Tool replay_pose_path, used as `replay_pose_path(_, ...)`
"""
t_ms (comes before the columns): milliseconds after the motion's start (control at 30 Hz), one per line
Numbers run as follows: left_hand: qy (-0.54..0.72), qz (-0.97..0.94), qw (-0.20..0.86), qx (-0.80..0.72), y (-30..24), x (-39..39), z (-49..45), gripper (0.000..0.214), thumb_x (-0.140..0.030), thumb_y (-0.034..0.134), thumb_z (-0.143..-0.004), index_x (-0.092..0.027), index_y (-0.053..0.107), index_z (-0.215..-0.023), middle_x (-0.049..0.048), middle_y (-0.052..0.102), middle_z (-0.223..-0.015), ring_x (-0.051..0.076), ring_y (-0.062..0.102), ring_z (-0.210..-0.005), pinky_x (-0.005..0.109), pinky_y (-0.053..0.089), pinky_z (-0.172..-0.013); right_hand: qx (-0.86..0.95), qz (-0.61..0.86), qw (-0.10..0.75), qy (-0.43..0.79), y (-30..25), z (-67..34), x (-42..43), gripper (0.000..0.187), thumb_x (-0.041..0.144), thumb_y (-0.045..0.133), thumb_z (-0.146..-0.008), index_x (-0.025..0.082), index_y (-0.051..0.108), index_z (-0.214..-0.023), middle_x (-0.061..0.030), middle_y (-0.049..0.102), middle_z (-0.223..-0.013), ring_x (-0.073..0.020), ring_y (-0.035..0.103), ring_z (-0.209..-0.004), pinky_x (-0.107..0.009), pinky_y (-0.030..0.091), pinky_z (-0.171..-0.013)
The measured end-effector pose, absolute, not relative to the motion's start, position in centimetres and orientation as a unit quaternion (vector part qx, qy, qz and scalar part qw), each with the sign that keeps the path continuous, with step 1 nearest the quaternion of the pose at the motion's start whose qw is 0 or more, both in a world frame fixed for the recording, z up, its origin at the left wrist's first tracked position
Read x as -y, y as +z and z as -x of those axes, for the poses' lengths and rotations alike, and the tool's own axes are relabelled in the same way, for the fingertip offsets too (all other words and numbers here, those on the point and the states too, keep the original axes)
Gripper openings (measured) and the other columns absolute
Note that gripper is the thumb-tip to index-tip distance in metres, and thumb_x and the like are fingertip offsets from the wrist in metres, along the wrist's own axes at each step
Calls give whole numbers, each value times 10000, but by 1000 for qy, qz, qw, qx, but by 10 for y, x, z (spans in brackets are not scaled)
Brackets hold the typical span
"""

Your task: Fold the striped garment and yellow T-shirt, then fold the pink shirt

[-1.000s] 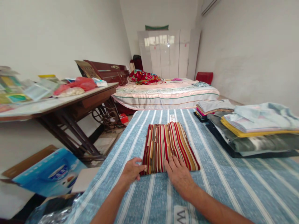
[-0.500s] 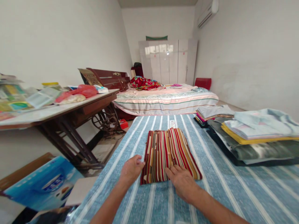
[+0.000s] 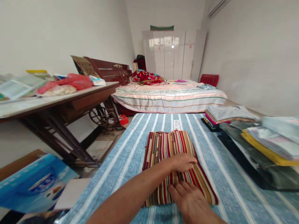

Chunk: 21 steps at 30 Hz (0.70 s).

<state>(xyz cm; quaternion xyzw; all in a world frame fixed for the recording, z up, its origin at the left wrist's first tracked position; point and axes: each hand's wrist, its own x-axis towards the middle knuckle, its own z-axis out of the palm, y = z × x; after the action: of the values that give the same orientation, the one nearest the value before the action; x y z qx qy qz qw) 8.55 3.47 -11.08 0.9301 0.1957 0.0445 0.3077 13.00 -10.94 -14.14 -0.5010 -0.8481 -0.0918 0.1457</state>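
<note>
A folded garment (image 3: pixel 158 146) with red, tan, black and cream stripes lies on the blue striped bed cover. My left hand (image 3: pixel 184 161) reaches across its middle to the right side, with the fingers curled together near the right edge. Whether any fabric is pinched there is hidden. My right hand (image 3: pixel 188 196) rests palm down on the near part of the garment, fingers stretched out. The left forearm covers part of the garment.
Stacked folded clothes (image 3: pixel 263 152) lie on the right of the blue striped cover (image 3: pixel 130 146). To the left stands a sewing-machine table (image 3: pixel 93 93) bearing a red bag. A blue carton (image 3: pixel 39 183) is on the floor. Another bed (image 3: pixel 173 96) stands beyond.
My left hand has moved from the garment's left edge across to its right side. My right hand stays on the near part. The view has shifted, so the garment appears nearer.
</note>
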Motion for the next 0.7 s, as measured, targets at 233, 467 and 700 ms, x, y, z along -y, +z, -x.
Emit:
replay_pose_path(233,120,-862,430,-241,-103,-43,-55,324,-187,543,-796,-178,641,-1104,22,691,-988,145,615,-903,234,447,-821,855,456,206,-134,-150,-138,96,390,85,562,-594,229,538,-955,18,635,-660,-172,583,-560,-267,371,-525)
replay_pose_path(467,118,-727,633,-241,-107,-63,-19,276,-263,576,-796,-162,669,-1035,45,671,-906,102,575,-684,229,442,-652,894,438,97,-2,-103,-150,79,287,48,524,-642,236,544,-858,38,654,-706,-145,611,-550,-237,308,-454)
replay_pose_path(700,186,-724,602,-282,-100,-73,3,258,-304,586,-794,-182,682,-1000,40,687,-966,147,610,-862,284,435,-822,876,437,60,197,-50,-163,52,297,49,475,-621,233,608,-813,29,676,-743,-131,617,-630,-202,357,-502)
